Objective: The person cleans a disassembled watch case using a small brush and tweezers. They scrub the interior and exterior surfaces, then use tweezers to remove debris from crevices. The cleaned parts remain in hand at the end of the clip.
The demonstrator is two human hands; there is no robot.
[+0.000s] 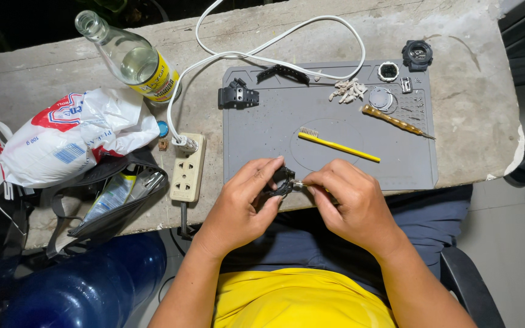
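Between both hands, a small black watch part (283,182), mostly hidden.

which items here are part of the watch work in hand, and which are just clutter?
In the job:
left hand gripping black watch part
right hand pinching a small metal piece
grey work mat
yellow toothbrush
brass-handled screwdriver
black strap pieces
watch module
black watch case

Lying about:
glass bottle
plastic bag
power strip
black pouch
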